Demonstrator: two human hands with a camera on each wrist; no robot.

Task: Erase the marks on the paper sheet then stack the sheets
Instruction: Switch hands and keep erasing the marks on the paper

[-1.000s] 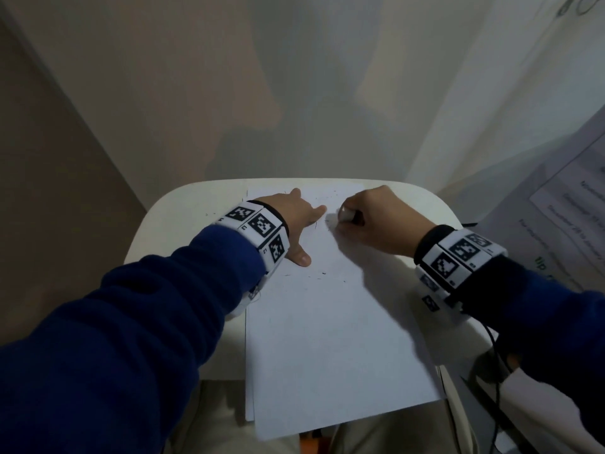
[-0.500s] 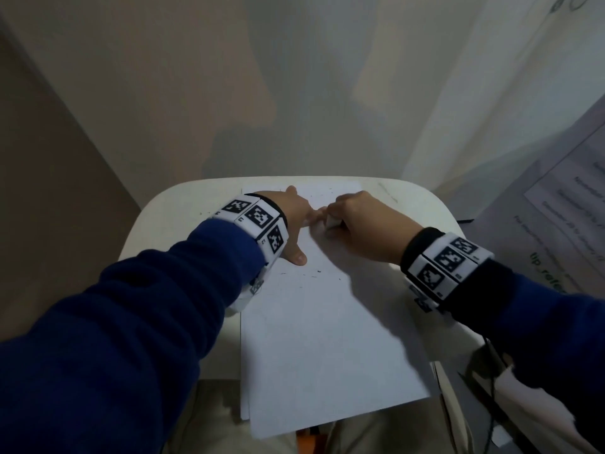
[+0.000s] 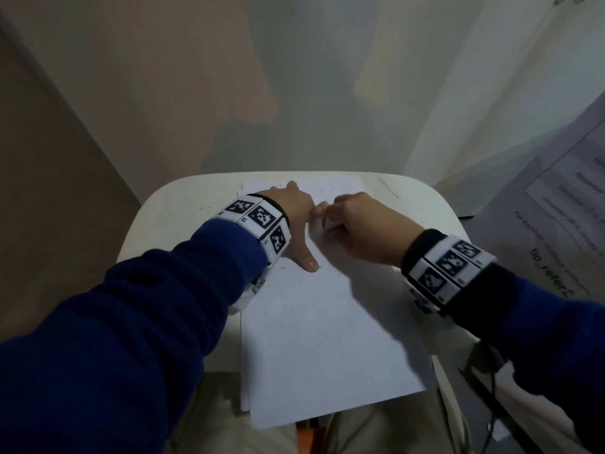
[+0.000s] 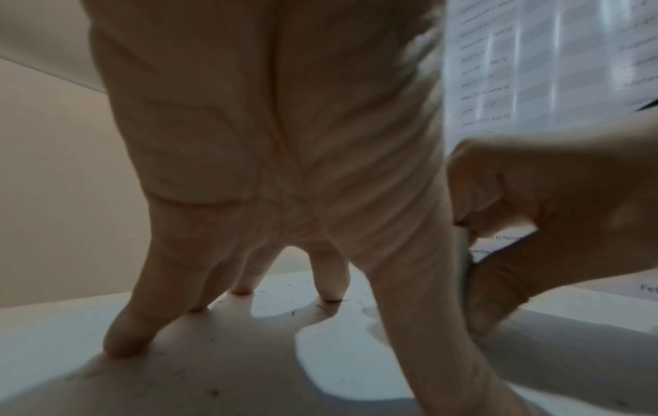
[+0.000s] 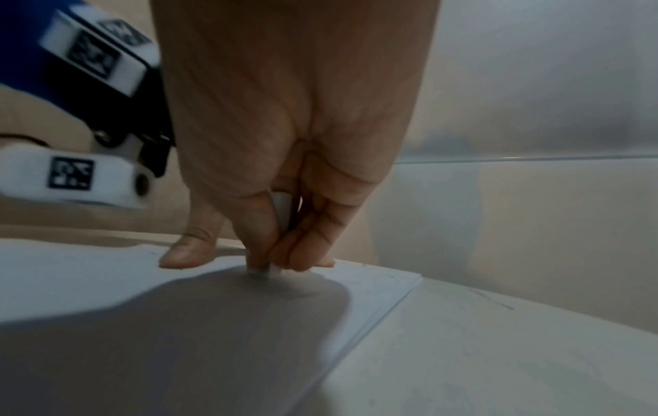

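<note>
Paper sheets (image 3: 327, 339) stacked loosely on small white table (image 3: 157, 217), near ends overhanging table edge toward lap. Left hand (image 3: 296, 221) w/ fingers spread, tips pressed flat on top sheet. Just beside it, right hand (image 3: 363, 227) pinching white eraser (image 5: 281, 208) btwn thumb & fingers, eraser tip down on paper. Small dark specks on sheet round both hands. Printed poster (image 3: 556, 224) off past right hand.

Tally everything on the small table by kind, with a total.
Hands: 2, left hand pressing, right hand rubbing
Eraser: 1
Paper sheets: at least 2, exact count unclear
Total: at least 5, all on the table
</note>
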